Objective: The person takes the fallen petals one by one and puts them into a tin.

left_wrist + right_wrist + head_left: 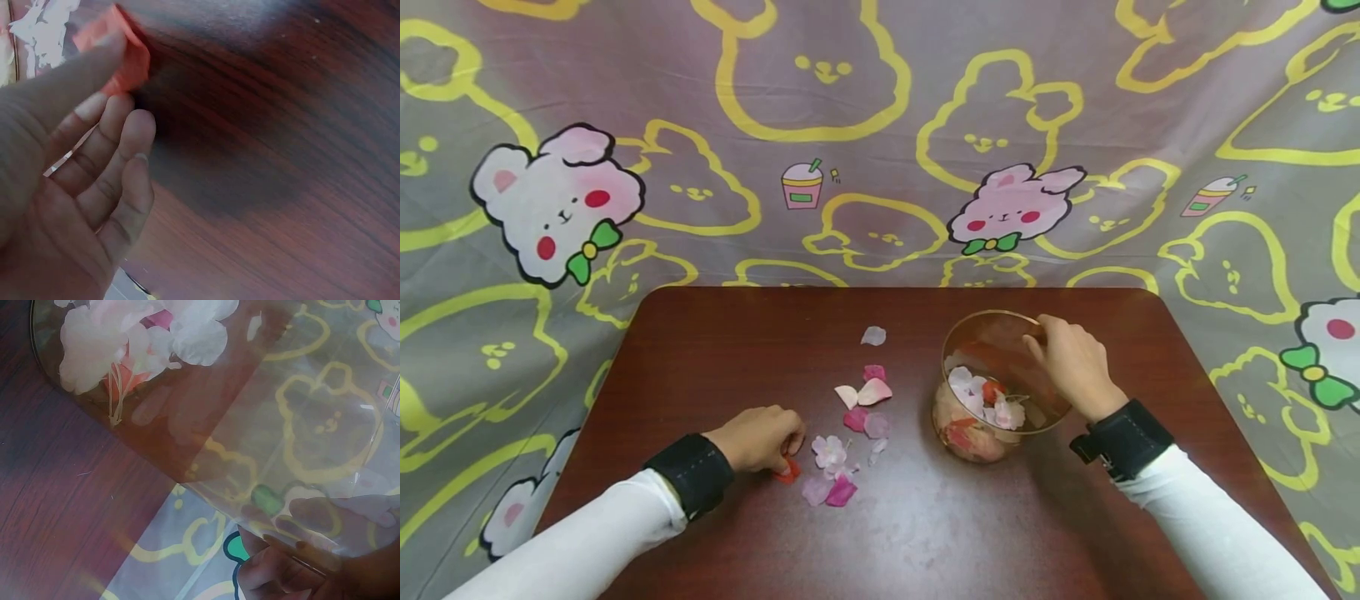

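A red petal (135, 67) was near the left part of the worktop (925, 533), well in from its left edge, in the grip of the left hand (758, 437). That grip was pinching it, the thumb pressed over the petal and the other fingers bent beneath; whether the petal touched the surface could not be told.

Just to the right of it lay a white-pink flower (830, 452), with a lilac petal (816, 490) and a magenta petal (841, 491) on its near side. Further toward the far edge, other loose petals formed a rough line: a deep pink one (854, 418), a cream one (847, 396), a pink-white one (875, 392) and, nearest that edge, a single pale one (873, 336).

Beyond them, toward the right edge, was a see-through amber bowl (973, 442) holding pale blossoms (967, 387) and some red pieces (992, 392). The right hand (1075, 362) gripped its rim on the right side, pinching the wall between thumb and fingers.

Both wrists wore black bands (691, 475) below white sleeves (602, 533). A cloth (865, 167) printed with yellow animal outlines hung behind the far edge.
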Demonstrator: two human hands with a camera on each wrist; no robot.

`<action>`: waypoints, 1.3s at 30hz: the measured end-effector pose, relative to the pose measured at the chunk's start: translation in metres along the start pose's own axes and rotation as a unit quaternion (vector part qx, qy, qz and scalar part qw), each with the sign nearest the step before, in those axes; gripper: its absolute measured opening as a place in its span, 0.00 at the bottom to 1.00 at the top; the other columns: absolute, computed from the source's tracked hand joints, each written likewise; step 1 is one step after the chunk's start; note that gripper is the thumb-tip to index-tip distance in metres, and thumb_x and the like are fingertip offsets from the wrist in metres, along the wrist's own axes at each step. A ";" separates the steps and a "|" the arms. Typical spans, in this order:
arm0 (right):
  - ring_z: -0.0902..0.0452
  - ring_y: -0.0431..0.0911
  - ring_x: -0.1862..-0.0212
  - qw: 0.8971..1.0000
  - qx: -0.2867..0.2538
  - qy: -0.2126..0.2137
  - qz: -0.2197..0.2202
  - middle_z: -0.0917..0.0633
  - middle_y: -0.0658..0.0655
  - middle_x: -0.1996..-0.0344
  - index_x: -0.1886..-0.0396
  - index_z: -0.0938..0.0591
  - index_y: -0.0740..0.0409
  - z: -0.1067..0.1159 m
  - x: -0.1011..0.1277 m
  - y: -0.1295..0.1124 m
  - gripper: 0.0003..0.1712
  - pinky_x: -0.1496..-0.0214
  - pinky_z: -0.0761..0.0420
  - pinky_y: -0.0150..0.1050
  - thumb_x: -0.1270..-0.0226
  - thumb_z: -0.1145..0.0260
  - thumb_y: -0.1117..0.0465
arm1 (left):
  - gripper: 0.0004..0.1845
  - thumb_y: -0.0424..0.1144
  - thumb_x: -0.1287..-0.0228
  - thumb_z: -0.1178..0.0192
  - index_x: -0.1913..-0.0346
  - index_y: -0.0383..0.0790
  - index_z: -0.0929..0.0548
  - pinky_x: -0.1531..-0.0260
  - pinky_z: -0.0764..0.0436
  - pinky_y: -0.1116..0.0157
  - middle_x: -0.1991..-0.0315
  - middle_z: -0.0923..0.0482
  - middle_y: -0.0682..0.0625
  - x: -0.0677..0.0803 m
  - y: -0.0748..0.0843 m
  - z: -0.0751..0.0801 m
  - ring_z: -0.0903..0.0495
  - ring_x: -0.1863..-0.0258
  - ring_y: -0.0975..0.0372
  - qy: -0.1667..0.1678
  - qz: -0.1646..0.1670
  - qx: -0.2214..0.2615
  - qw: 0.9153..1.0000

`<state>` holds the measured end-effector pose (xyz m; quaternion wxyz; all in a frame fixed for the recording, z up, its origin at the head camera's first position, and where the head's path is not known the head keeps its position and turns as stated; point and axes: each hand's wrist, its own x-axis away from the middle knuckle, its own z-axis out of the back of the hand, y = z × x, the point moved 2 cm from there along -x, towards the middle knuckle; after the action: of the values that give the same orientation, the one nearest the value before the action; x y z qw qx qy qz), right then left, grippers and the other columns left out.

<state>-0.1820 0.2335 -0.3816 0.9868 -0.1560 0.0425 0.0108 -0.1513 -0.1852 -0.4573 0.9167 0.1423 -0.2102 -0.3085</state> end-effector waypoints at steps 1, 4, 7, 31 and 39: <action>0.21 0.54 0.75 1.000 0.000 0.000 0.000 0.18 0.58 0.78 0.68 0.21 0.57 0.000 0.000 0.000 0.10 0.80 0.31 0.44 0.30 0.34 0.57 | 0.18 0.31 0.63 0.20 0.80 0.47 0.24 0.78 0.37 0.69 0.83 0.32 0.60 0.000 0.000 0.000 0.34 0.80 0.68 0.003 0.000 -0.003 1.000; 0.22 0.53 0.75 1.000 0.000 -0.002 -0.002 0.18 0.58 0.78 0.68 0.21 0.57 -0.001 0.000 0.001 0.10 0.80 0.32 0.43 0.29 0.34 0.57 | 0.17 0.30 0.59 0.22 0.80 0.48 0.23 0.78 0.37 0.69 0.83 0.32 0.60 0.001 0.000 0.000 0.34 0.79 0.68 0.005 0.000 -0.004 1.000; 0.22 0.53 0.76 1.000 0.000 -0.004 -0.002 0.19 0.58 0.78 0.68 0.21 0.57 -0.001 -0.001 0.001 0.10 0.80 0.32 0.43 0.29 0.34 0.57 | 0.17 0.30 0.57 0.22 0.80 0.48 0.22 0.77 0.35 0.69 0.82 0.31 0.60 0.002 0.001 0.001 0.34 0.78 0.68 0.008 -0.011 -0.007 1.000; 0.20 0.55 0.73 1.000 0.000 -0.006 -0.010 0.16 0.59 0.76 0.66 0.20 0.59 -0.003 0.000 0.005 0.10 0.78 0.28 0.45 0.30 0.33 0.56 | 0.06 0.35 0.34 0.34 0.57 0.39 0.12 0.60 0.17 0.60 0.63 0.13 0.49 -0.065 0.070 0.102 0.19 0.66 0.60 0.172 -0.058 -0.010 0.983; 0.23 0.52 0.75 1.000 -0.002 -0.002 -0.002 0.19 0.58 0.78 0.66 0.20 0.59 -0.002 -0.001 0.003 0.09 0.79 0.31 0.42 0.30 0.33 0.57 | 0.08 0.37 0.31 0.36 0.52 0.41 0.13 0.52 0.16 0.61 0.57 0.14 0.49 -0.078 0.140 0.124 0.17 0.57 0.59 0.194 -0.123 -0.046 0.972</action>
<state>-0.1834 0.2356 -0.3839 0.9865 -0.1583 0.0402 0.0095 -0.1960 -0.0447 -0.3177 0.9005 0.1816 0.0049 -0.3951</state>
